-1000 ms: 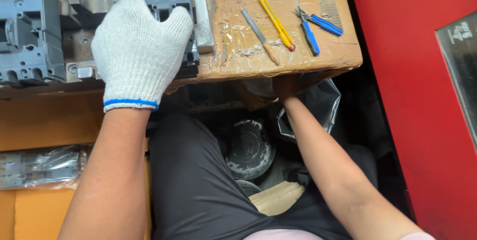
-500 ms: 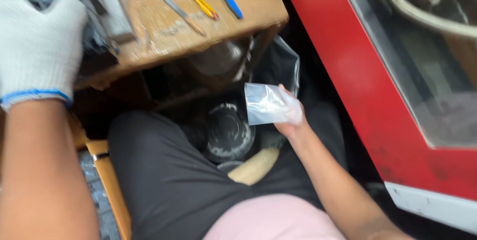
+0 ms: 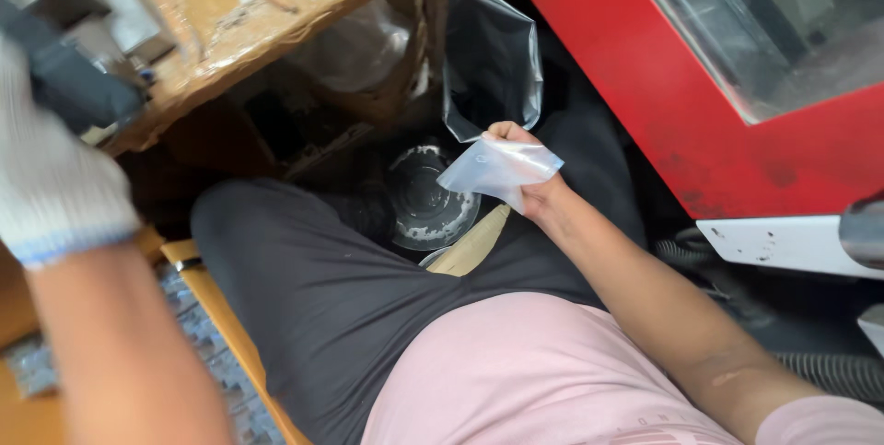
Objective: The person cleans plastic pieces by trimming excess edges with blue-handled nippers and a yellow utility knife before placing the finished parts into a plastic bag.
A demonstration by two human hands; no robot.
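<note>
Bare right hand (image 3: pixel 527 189) pinches a small clear plastic bag (image 3: pixel 497 167) below the wooden bench (image 3: pixel 184 76), at three o'clock from the round dark container (image 3: pixel 428 196). Gloved left hand (image 3: pixel 51 178) sits at nine o'clock, blurred; its grip is unclear.

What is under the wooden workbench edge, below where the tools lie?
Under the workbench sit crumpled clear plastic, a larger clear bag and a round dark container on the floor. The right hand holds a small clear bag. Deeper space is too dark to read.
</note>
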